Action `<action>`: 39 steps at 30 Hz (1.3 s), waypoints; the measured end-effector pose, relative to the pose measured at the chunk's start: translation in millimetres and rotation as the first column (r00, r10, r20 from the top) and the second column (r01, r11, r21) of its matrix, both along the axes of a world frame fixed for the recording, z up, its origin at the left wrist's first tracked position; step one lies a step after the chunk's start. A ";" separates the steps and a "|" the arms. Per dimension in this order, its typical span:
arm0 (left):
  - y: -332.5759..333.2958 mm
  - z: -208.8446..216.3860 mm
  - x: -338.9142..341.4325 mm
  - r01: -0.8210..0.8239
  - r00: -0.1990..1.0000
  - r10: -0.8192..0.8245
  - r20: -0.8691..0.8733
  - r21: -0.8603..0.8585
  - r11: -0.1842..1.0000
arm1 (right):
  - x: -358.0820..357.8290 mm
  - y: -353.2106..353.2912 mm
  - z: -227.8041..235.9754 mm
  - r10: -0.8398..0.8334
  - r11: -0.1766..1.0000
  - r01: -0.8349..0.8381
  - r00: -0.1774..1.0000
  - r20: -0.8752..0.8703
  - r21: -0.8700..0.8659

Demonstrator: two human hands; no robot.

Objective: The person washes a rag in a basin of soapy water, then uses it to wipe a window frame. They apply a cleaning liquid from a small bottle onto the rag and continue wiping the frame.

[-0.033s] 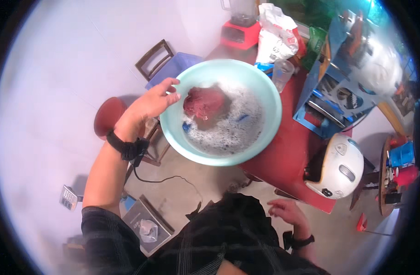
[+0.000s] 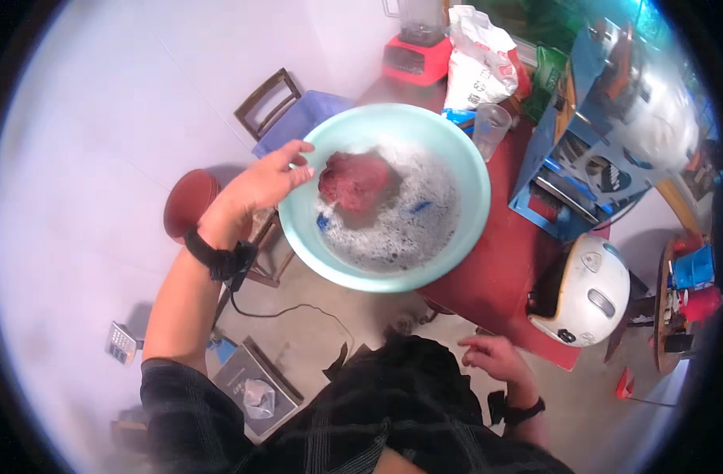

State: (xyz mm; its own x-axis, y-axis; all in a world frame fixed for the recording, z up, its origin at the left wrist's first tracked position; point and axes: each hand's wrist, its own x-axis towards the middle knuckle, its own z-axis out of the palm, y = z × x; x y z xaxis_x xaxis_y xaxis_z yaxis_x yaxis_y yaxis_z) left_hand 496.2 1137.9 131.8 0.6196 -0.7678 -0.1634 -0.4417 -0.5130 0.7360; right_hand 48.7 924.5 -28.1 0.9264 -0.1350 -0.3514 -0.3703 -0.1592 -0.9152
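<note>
A large pale turquoise basin (image 2: pixel 462 245) stands on the red table. Sudsy grey water (image 2: pixel 385 245) fills its lower part, and a wet, crumpled dark-red cloth (image 2: pixel 353 183) rises out of it on the left. Two small patches of blue show at the surface. My left hand (image 2: pixel 270 178) is at the basin's left rim with fingers apart, holding nothing; whether it touches the rim I cannot tell. Low beside my body, off the table's front edge, my right hand (image 2: pixel 497 359) hangs with loosely bent, parted fingers and nothing in it. Both wrists wear black bands.
Behind the basin are a red blender (image 2: pixel 416 59), a white printed bag (image 2: pixel 480 63) and a clear plastic cup (image 2: pixel 490 126). A blue rack (image 2: pixel 551 186) and a white helmet (image 2: pixel 590 292) sit on the red table (image 2: pixel 488 276) to the right. Left are a stool (image 2: pixel 191 205) and a chair (image 2: pixel 262 107).
The whole view has shifted very slightly. A finger of my right hand looks a little straighter; my left hand stays at the rim.
</note>
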 end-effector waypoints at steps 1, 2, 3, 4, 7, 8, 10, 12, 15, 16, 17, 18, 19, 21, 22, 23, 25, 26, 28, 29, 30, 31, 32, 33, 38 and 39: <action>-0.7 -2.8 3.8 0.034 0.999 -0.034 -0.021 0.002 0.999 | 27.3 -5.7 16.1 0.080 0.997 -0.080 0.997 0.000 -0.006; -0.2 -9.0 7.3 0.060 0.997 -0.060 -0.051 0.001 0.998 | 57.0 -4.3 43.9 0.095 0.995 -0.095 0.995 0.038 -0.005; -2.9 -14.9 12.6 0.068 0.993 -0.066 -0.097 0.015 0.998 | 84.0 -0.8 75.2 0.108 0.994 -0.107 0.992 0.067 -0.015; -6.2 -20.9 17.5 0.076 0.987 -0.072 -0.142 0.025 0.997 | 104.6 -0.7 93.5 0.157 0.986 -0.146 0.976 0.153 -0.079; -19.4 -33.7 36.4 0.112 0.976 -0.110 -0.189 0.002 0.994 | 157.3 -1.6 139.4 0.265 0.943 -0.160 0.893 0.365 -0.293; -24.0 -41.1 40.0 0.077 0.973 -0.084 -0.213 -0.038 0.996 | 170.6 -1.2 150.1 0.263 0.927 -0.113 0.875 0.406 -0.358; -25.5 -58.2 47.0 -0.013 0.962 -0.015 -0.273 -0.100 0.995 | 196.5 -6.1 164.4 0.292 0.871 -0.064 0.866 0.407 -0.487; -35.2 -72.4 50.6 -0.144 0.852 -0.002 -0.524 -0.239 0.960 | 213.9 -8.1 178.6 0.302 0.776 -0.046 0.902 0.307 -0.629; -35.0 -80.6 62.7 -0.192 0.696 -0.157 -0.700 -0.393 0.900 | 265.6 -9.7 202.7 0.343 0.716 -0.185 0.933 0.108 -0.674; -33.1 -99.2 77.1 -0.200 0.691 -0.181 -0.700 -0.426 0.882 | 289.3 -6.1 207.9 0.354 0.661 -0.255 0.935 -0.007 -0.706; -31.4 -124.7 92.7 -0.214 0.688 -0.197 -0.698 -0.455 0.865 | 315.7 -1.6 203.9 0.362 0.605 -0.330 0.925 -0.119 -0.725; -36.6 -115.4 91.5 -0.202 0.625 -0.290 -0.725 -0.509 0.837 | 332.5 -3.4 190.2 0.340 0.559 -0.398 0.910 -0.236 -0.728; -42.3 -102.8 88.1 -0.188 0.550 -0.388 -0.739 -0.563 0.805 | 341.9 -11.3 157.3 0.362 0.738 -0.317 0.931 -0.048 -0.595; -44.6 -82.0 81.3 -0.158 0.572 -0.443 -0.691 -0.622 0.767 | 359.4 -26.5 91.2 0.352 0.869 -0.245 0.916 0.190 -0.430; -42.0 -81.1 82.0 -0.153 0.587 -0.456 -0.669 -0.645 0.749 | 370.2 -26.4 72.0 0.378 0.863 -0.249 0.896 0.234 -0.440; -36.5 -85.5 86.1 -0.105 0.594 -0.588 -0.549 -0.778 0.619 | 393.4 -8.9 66.0 0.478 0.704 -0.305 0.871 0.111 -0.641; -29.9 -103.1 95.1 -0.069 0.636 -0.598 -0.487 -0.808 0.585 | 421.3 17.4 55.4 0.527 0.455 -0.317 0.849 -0.035 -0.832; -29.5 -114.9 99.5 -0.047 0.653 -0.606 -0.454 -0.823 0.565 | 422.5 34.0 48.6 0.508 0.412 -0.278 0.861 -0.035 -0.868; -29.9 -139.9 108.2 -0.008 0.690 -0.609 -0.391 -0.845 0.535 | 416.7 68.2 27.5 0.477 0.325 -0.204 0.878 -0.026 -0.923; -29.8 -150.2 110.2 0.012 0.708 -0.604 -0.365 -0.849 0.528 | 413.8 70.2 2.7 0.498 0.318 -0.179 0.867 0.004 -0.931; -32.2 -153.9 107.0 0.041 0.711 -0.618 -0.335 -0.858 0.512 | 407.0 60.2 -28.4 0.551 0.329 -0.119 0.830 0.088 -0.937; -41.1 -153.3 100.2 0.048 0.700 -0.611 -0.370 -0.829 0.558 | 401.1 37.1 -67.1 0.622 0.363 -0.011 0.747 0.234 -0.932; -46.0 -151.6 97.2 0.053 0.702 -0.589 -0.400 -0.795 0.604 | 395.9 14.9 -97.5 0.710 0.395 0.113 0.593 0.381 -0.912; -52.2 -148.8 94.2 0.063 0.704 -0.569 -0.425 -0.760 0.646 | 390.7 -8.9 -123.3 0.768 0.420 0.254 0.413 0.490 -0.871; -42.5 -158.0 107.1 -0.264 0.353 -0.598 -0.719 -0.690 0.674 | 433.4 14.5 35.1 -0.055 0.421 -0.509 0.812 -0.582 -0.751; -40.0 -156.7 104.6 -0.294 0.286 -0.627 -0.725 -0.689 0.663 | 439.2 22.5 45.2 -0.070 0.399 -0.534 0.793 -0.605 -0.746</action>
